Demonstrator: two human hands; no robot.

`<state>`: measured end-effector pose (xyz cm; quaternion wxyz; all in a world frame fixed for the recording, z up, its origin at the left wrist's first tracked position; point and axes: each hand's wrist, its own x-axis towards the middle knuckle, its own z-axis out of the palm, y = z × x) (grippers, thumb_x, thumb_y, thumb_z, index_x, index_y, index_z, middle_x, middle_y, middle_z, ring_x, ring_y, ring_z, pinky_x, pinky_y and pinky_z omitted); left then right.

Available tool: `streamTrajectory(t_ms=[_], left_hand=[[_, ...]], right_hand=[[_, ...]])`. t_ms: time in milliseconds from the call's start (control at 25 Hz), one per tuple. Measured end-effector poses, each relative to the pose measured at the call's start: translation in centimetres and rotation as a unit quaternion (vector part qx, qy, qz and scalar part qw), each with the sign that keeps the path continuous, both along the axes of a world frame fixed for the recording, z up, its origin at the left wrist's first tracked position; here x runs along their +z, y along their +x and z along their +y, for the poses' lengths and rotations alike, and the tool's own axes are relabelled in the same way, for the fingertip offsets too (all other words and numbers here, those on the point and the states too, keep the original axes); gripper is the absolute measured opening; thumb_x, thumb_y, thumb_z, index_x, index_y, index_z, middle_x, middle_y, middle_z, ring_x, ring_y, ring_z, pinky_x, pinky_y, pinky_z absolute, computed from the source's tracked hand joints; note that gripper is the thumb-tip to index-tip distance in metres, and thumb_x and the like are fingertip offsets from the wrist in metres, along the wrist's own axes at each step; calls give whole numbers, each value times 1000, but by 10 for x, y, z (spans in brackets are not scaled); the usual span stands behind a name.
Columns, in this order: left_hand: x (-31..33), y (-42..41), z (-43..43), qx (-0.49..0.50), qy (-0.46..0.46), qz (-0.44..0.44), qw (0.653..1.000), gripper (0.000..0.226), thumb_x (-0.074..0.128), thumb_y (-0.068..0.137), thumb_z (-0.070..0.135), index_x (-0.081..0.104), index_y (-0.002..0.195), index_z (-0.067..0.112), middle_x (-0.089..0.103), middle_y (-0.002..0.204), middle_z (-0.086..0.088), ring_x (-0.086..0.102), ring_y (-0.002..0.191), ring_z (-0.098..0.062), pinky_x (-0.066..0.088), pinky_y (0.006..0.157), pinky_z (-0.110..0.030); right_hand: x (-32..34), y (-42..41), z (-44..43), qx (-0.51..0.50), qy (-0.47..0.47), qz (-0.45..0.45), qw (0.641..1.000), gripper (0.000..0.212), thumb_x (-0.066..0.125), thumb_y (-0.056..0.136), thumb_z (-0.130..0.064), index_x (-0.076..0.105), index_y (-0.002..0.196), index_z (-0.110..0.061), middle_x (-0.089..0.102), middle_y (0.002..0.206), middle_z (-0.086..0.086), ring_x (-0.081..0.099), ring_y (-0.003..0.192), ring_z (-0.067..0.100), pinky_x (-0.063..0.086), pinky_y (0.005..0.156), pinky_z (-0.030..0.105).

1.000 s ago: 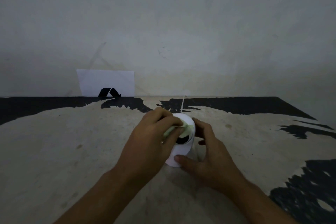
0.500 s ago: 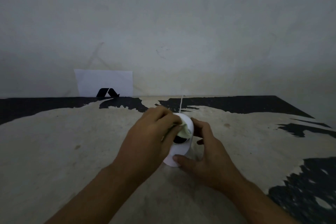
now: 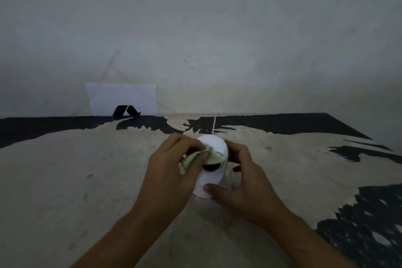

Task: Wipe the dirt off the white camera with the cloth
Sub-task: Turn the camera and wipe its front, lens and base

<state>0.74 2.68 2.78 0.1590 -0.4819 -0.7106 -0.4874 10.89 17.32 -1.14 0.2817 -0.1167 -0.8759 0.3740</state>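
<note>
Now the left hand (image 3: 171, 172), fingers pinching the cloth (image 3: 205, 156), has slid it lower over the white camera (image 3: 212, 172), nearer its dark lens, while the right hand (image 3: 243, 183) grips the body, so wiping continues.

Camera (image 3: 214, 148): white body, with a black oval lens window on the front. Cord (image 3: 215, 123) running from it toward the far edge: white. Cloth (image 3: 212, 158): pale green. Desk (image 3: 76, 180): worn beige surface, faintly speckled, with irregular black patches along the far edge and at the right edge and near right corner. Paper (image 3: 121, 98) at the far edge, left of centre: white, bearing a black angular mark. Wall (image 3: 217, 28): plain grey-white, faintly scuffed.
</note>
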Motion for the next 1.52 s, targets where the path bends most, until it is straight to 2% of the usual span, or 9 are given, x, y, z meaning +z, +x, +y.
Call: streamTrajectory(t_ms=[240, 520, 640, 760, 960, 1200, 1280, 1400, 1520], left_hand=[[-25, -10, -15, -39, -28, -141, 989, 11, 71, 77, 16, 64, 80, 24, 66, 81, 10, 62, 82, -2, 52, 72, -15], [-27, -8, -11, -15, -13, -152, 988, 12, 75, 71, 21, 64, 74, 25, 66, 74, 12, 64, 71, -1, 51, 61, -11], [-32, -5, -8, -6, -33, -176, 984, 16, 77, 69, 28, 61, 71, 27, 66, 71, 9, 63, 62, -4, 53, 56, -18], [-36, -4, -11, -34, -54, -183, 981, 16, 73, 71, 32, 61, 79, 26, 64, 79, 10, 63, 69, -4, 56, 61, -20], [-36, -7, -23, -64, -41, -128, 989, 14, 64, 81, 21, 63, 93, 29, 66, 86, 15, 62, 85, -2, 51, 70, -13], [-40, -14, -7, -45, -10, -186, 982, 48, 70, 76, 30, 50, 120, 32, 56, 113, 20, 55, 98, 5, 48, 71, -8], [-41, -14, -5, -77, -31, -210, 974, 57, 68, 75, 35, 41, 124, 46, 52, 116, 26, 50, 105, 12, 47, 73, -5], [-39, -15, -4, -96, -41, -226, 969, 57, 66, 74, 39, 36, 117, 61, 55, 117, 27, 54, 106, 6, 54, 76, -16], [-38, -16, -4, -94, -52, -216, 971, 62, 62, 71, 44, 35, 126, 53, 54, 121, 25, 52, 107, 10, 52, 79, -15]], right_hand=[[5, 3, -6, 6, 1, 10, 1000, 83, 83, 64, -43, 27, 125, -49, 44, 123, -36, 39, 112, -26, 30, 85, -9], [7, 4, -4, 11, 9, -9, 1000, 90, 86, 59, -44, 27, 127, -49, 43, 124, -37, 39, 114, -25, 31, 85, -8], [9, 7, -2, 22, 15, -10, 1000, 85, 75, 63, -62, 29, 132, -45, 45, 128, -35, 42, 118, -18, 41, 90, 8], [9, 5, -4, 11, 7, 0, 1000, 74, 64, 66, -71, 30, 127, -50, 45, 125, -39, 43, 118, -17, 40, 91, 10], [7, 3, -1, 7, 18, 4, 1000, 65, 66, 75, -53, 32, 130, -43, 45, 123, -38, 44, 118, -15, 38, 87, -2], [6, 9, 9, 37, 31, -2, 999, 53, 57, 92, -30, 33, 139, -35, 53, 134, -19, 49, 121, -6, 45, 97, 22], [7, 9, 9, 44, 30, 2, 999, 51, 48, 93, -36, 33, 142, -33, 53, 136, -16, 50, 121, -5, 45, 98, 18], [8, 9, 5, 37, 28, 8, 999, 49, 43, 92, -43, 34, 140, -35, 53, 130, -22, 50, 119, -7, 42, 95, 8], [11, 8, 2, 8, 19, 42, 999, 42, 43, 90, -45, 44, 131, -35, 56, 115, -29, 54, 111, -9, 44, 86, 2]])
